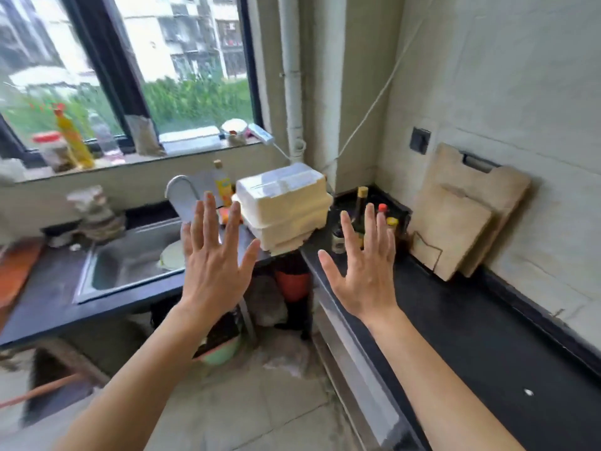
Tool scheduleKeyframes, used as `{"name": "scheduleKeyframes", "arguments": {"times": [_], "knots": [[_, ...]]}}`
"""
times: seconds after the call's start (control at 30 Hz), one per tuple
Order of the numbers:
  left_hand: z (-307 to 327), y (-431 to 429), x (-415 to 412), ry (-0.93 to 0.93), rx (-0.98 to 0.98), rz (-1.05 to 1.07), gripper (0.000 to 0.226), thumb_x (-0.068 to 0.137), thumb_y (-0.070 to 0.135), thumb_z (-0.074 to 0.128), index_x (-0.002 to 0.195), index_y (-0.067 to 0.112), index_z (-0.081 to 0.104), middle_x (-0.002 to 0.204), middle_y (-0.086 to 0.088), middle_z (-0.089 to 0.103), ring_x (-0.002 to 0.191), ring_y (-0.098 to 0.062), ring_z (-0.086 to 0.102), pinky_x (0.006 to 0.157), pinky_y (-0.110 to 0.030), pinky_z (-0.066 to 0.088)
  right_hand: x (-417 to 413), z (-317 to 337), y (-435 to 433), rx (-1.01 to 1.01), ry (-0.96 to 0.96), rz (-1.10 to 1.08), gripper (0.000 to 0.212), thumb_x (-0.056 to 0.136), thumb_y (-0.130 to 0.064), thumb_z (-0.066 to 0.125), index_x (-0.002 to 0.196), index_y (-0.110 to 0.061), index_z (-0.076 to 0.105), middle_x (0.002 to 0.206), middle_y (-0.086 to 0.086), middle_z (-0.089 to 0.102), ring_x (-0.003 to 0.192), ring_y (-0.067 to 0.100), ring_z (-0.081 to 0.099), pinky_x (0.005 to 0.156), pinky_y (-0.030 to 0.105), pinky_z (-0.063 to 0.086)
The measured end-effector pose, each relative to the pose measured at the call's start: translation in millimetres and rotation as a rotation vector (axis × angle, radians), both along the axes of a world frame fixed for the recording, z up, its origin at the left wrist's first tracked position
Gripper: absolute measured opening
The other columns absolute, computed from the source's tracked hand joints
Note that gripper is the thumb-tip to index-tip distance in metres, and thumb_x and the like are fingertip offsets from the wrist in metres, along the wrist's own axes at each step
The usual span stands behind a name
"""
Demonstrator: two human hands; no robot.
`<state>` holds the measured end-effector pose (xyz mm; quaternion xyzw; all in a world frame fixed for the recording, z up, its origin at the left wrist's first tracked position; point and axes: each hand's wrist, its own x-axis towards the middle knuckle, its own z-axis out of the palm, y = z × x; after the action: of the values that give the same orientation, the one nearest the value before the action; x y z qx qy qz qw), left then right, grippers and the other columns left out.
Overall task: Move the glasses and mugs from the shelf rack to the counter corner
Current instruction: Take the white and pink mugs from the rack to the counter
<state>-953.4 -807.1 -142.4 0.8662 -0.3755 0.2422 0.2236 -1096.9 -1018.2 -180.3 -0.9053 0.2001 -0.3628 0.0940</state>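
Note:
My left hand (214,255) and my right hand (364,268) are both raised in mid-air with fingers spread straight, backs toward me, holding nothing. They hover in front of the gap between the sink counter and the black counter (487,336) on the right. The counter corner (374,203) at the back holds several sauce bottles (361,206). No glasses, mugs or shelf rack show in this view.
Stacked white foam boxes (283,206) sit between the sink (130,262) and the corner. Wooden cutting boards (461,216) lean on the right wall. Bottles and jars line the window sill (97,161). A green basin (221,353) lies on the floor.

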Motion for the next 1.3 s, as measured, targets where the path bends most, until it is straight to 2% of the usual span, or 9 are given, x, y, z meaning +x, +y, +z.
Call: {"name": "scheduleKeyframes", "arguments": {"times": [0.2, 0.37, 0.53, 0.63, 0.87, 1.0, 1.1, 1.3], "knots": [[10, 160, 122, -0.039, 0.014, 0.236, 0.075, 0.097, 0.053, 0.038, 0.159, 0.019, 0.014, 0.166, -0.019, -0.004, 0.153, -0.036, -0.005, 0.115, -0.068, 0.010, 180, 17, 131, -0.080, -0.018, 0.279, 0.078, 0.097, -0.058, 0.046, 0.161, -0.023, 0.018, 0.169, 0.014, 0.000, 0.155, 0.036, -0.001, 0.121, 0.057, 0.006], [6, 256, 177, 0.022, 0.019, 0.420, 0.077, 0.096, 0.058, 0.032, 0.160, 0.020, 0.012, 0.166, -0.013, -0.012, 0.153, -0.031, -0.011, 0.117, -0.066, 0.008, 285, 20, 224, -0.079, -0.039, 0.467, 0.080, 0.096, -0.058, 0.050, 0.160, -0.023, 0.020, 0.169, 0.016, 0.000, 0.155, 0.037, 0.000, 0.120, 0.062, 0.010], [-2, 336, 221, 0.034, 0.022, 0.576, 0.078, 0.095, 0.057, 0.033, 0.160, 0.022, 0.008, 0.166, -0.011, -0.016, 0.152, -0.028, -0.015, 0.119, -0.060, 0.002, 381, 13, 308, -0.090, -0.035, 0.642, 0.082, 0.095, -0.060, 0.051, 0.161, -0.022, 0.020, 0.169, 0.016, -0.001, 0.155, 0.037, 0.005, 0.119, 0.060, 0.015], [-10, 383, 259, 0.030, 0.041, 0.675, 0.079, 0.095, 0.058, 0.032, 0.160, 0.021, 0.007, 0.166, -0.010, -0.018, 0.152, -0.028, -0.017, 0.120, -0.060, 0.001, 440, 7, 359, -0.073, -0.018, 0.735, 0.081, 0.096, -0.060, 0.048, 0.161, -0.024, 0.017, 0.169, 0.014, -0.003, 0.155, 0.035, 0.001, 0.121, 0.059, 0.012], [-7, 466, 397, -0.023, 0.110, 0.867, 0.077, 0.096, 0.058, 0.031, 0.160, 0.020, 0.011, 0.167, -0.013, -0.012, 0.153, -0.027, -0.014, 0.121, -0.057, 0.001, 598, -1, 451, -0.080, -0.021, 0.897, 0.078, 0.097, -0.064, 0.040, 0.161, -0.027, 0.016, 0.169, 0.013, -0.005, 0.155, 0.034, -0.001, 0.124, 0.054, 0.006], [9, 504, 477, 0.045, 0.181, 0.950, 0.078, 0.097, 0.059, 0.029, 0.160, 0.022, 0.002, 0.165, -0.011, -0.021, 0.151, -0.025, -0.022, 0.121, -0.053, -0.007, 686, 13, 490, -0.065, -0.019, 0.955, 0.079, 0.097, -0.064, 0.040, 0.161, -0.029, 0.011, 0.169, 0.011, -0.009, 0.155, 0.032, -0.006, 0.124, 0.048, -0.002], [16, 535, 517, 0.057, 0.207, 1.012, 0.078, 0.095, 0.064, 0.019, 0.159, 0.025, -0.004, 0.164, -0.008, -0.026, 0.150, -0.023, -0.026, 0.120, -0.049, -0.012, 745, 22, 520, -0.067, -0.008, 0.981, 0.080, 0.097, -0.063, 0.042, 0.162, -0.026, 0.011, 0.169, 0.013, -0.008, 0.155, 0.033, -0.004, 0.124, 0.052, 0.003], [6, 597, 580, 0.077, 0.166, 1.056, 0.079, 0.094, 0.064, 0.017, 0.159, 0.022, 0.005, 0.166, -0.011, -0.014, 0.152, -0.025, -0.017, 0.121, -0.051, -0.007, 820, 15, 590, -0.071, 0.033, 1.047, 0.081, 0.098, -0.063, 0.038, 0.162, -0.027, 0.005, 0.168, 0.011, -0.012, 0.155, 0.032, -0.006, 0.124, 0.054, 0.010]]}}
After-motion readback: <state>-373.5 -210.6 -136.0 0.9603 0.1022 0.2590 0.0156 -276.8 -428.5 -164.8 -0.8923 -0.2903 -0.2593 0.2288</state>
